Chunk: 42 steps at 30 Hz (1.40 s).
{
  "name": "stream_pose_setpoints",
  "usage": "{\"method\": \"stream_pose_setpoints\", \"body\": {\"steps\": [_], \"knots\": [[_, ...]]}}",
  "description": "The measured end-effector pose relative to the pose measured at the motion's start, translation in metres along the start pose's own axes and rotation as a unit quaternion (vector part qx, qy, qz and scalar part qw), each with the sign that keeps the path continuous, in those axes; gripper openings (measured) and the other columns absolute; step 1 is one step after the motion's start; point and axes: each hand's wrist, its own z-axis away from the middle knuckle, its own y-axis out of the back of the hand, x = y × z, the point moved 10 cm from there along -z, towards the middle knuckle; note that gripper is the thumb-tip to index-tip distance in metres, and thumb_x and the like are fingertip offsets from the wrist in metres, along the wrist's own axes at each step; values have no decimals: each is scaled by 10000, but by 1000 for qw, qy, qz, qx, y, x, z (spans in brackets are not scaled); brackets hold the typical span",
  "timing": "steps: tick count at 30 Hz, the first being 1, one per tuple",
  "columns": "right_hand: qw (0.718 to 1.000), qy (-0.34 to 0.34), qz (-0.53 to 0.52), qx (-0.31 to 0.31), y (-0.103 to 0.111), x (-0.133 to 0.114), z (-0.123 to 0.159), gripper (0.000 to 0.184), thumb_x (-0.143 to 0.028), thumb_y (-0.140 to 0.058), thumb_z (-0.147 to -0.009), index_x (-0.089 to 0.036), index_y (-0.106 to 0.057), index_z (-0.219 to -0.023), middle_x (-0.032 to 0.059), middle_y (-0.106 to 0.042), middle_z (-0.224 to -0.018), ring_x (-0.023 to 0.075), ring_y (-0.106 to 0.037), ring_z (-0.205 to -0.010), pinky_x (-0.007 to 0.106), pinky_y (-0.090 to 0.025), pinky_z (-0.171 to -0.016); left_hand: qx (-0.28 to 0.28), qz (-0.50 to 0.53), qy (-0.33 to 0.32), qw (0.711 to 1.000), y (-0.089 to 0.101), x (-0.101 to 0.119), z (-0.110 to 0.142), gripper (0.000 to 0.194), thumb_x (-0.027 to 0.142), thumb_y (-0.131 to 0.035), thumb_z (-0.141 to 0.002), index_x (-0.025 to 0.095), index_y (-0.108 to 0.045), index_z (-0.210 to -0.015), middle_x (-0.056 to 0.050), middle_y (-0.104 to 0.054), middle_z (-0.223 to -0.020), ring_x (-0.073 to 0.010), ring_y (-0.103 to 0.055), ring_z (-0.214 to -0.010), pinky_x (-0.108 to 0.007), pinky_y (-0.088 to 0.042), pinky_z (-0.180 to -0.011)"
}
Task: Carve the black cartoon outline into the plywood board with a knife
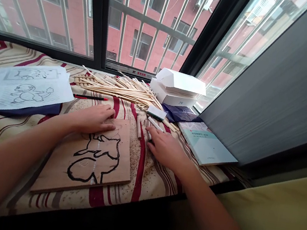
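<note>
A brown wooden board [116, 163] with a black outline drawing of a cartoon creature lies on the striped cloth. My left hand [94, 119] rests flat on the board's top edge, fingers curled loosely and holding nothing. My right hand [166, 146] lies palm down on the cloth just right of the board, fingers spread over a small dark-tipped tool [149, 134]. A white marker [155, 124] and a wooden handle [139, 127] lie just beyond its fingertips.
A heap of thin wooden strips [122, 88], a red pencil [90, 97], a white eraser block [156, 112], stacked white boxes [177, 87], dark blue carbon paper [180, 113], a pale booklet [207, 145] and printed drawing sheets [25, 87] lie around. Barred windows stand behind.
</note>
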Motion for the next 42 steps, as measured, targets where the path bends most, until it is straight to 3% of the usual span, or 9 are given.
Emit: {"method": "stream_pose_setpoints", "body": {"steps": [4, 8, 10, 13, 16, 19, 24, 29, 42], "knots": [[999, -23, 26, -19, 2, 8, 2, 543, -150, -473, -968, -96, -489, -1508, 219, -741, -1222, 365, -718, -1053, 412, -477, -830, -28, 14, 29, 999, 10, -19, 9, 487, 617, -448, -924, 191, -615, -1092, -161, -713, -1167, -311, -672, -1033, -381, -503, -857], [990, -63, -80, 94, 39, 42, -6, 340, -151, -461, -915, -119, -600, -1223, 158, -748, -1029, 282, -658, -851, 356, -416, -724, -73, 17, 56, 996, 13, -38, 19, 361, 573, -510, -920, 233, -604, -998, -116, -746, -1065, -264, -681, -892, -323, -474, -717], [974, -6, -163, 156, 63, 44, -19, 224, -153, -441, -901, -165, -614, -1042, 89, -697, -880, 225, -582, -744, 333, -393, -700, -92, 15, 67, 993, 10, -45, 21, 323, 559, -526, -924, 242, -588, -913, -103, -747, -1000, -255, -671, -841, -323, -462, -688], [945, 153, -275, 85, 70, 14, -50, 187, -240, -447, -962, -189, -619, -907, 22, -608, -761, 166, -489, -659, 307, -383, -677, -98, 7, 85, 992, 6, -51, 21, 333, 559, -514, -947, 248, -573, -846, -94, -744, -943, -253, -661, -793, -329, -445, -659], [927, 254, -275, -19, 55, -18, -74, 264, -376, -539, -998, -181, -655, -862, 23, -621, -776, 158, -505, -708, 303, -393, -712, -57, -27, 98, 993, 9, -51, 16, 307, 504, -492, -967, 243, -579, -833, -93, -754, -925, -256, -671, -785, -329, -428, -655], [918, 285, -261, -89, 29, -32, -84, 315, -388, -523, -1024, -168, -698, -882, 46, -682, -821, 169, -566, -753, 305, -413, -737, -14, -52, 112, 992, 11, -46, 10, 306, 457, -436, -991, 235, -606, -867, -97, -768, -962, -267, -692, -839, -331, -432, -692], [931, 292, -213, -58, 15, -27, -75, 294, -348, -482, -1055, -174, -709, -982, 44, -690, -817, 166, -562, -729, 297, -388, -727, 25, -71, 122, 990, 8, -38, 1, 363, 429, -367, -1017, 219, -653, -939, -119, -759, -970, -303, -700, -881, -364, -437, -729], [953, 263, -146, -28, 19, -18, -71, 307, -357, -478, -1056, -191, -654, -867, 30, -613, -731, 164, -478, -660, 309, -295, -666, 28, -67, 106, 992, 2, -34, -5, 321, 419, -425, -1008, 216, -660, -928, -111, -763, -957, -310, -705, -890, -367, -437, -729], [950, 310, -22, 25, 11, -35, -71, 320, -326, -481, -1079, -185, -642, -841, 16, -599, -717, 142, -414, -634, 300, -222, -624, 36, -19, 65, 997, -1, -22, -9, 299, 387, -410, -1020, 215, -588, -853, -87, -738, -930, -255, -652, -839, -346, -382, -703]]}}
